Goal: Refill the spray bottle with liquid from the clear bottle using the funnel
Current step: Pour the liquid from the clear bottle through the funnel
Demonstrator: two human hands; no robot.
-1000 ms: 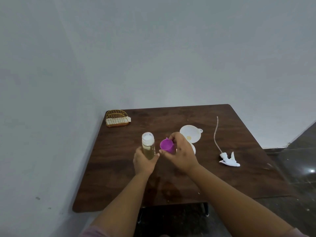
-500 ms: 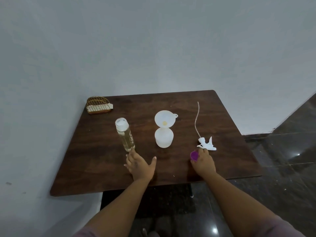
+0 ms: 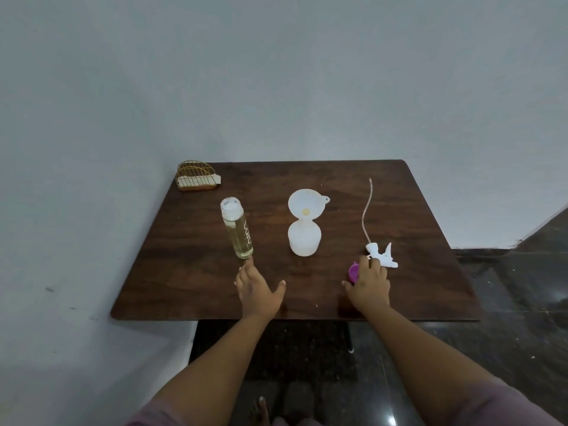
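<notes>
Setting: dark wood counter (image 3: 399, 210) vs grey wall, corner spot.
Spray bottle (image 3: 305, 238): white, upright, mid-counter; the landmark.
Funnel (image 3: 305, 203): white, seated in spray bottle's neck.
Clear bottle (image 3: 237, 229): left of spray bottle, uncapped, yellowish liquid inside.
Spray head (image 3: 381, 255): right of spray bottle, lying flat w/ tube trailing back.
Left hand (image 3: 256, 289): fingers spread, flat, fingertip just beside clear bottle's base.
Right hand (image 3: 368, 284): holds purple cap (image 3: 353, 271), near spray head.
Wire holder (image 3: 195, 177): far left of spray bottle, back corner.

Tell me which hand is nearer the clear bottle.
Left. The left hand lies open on the table, fingertips just short of the clear bottle. The right hand is far off, holding the purple cap.
</notes>
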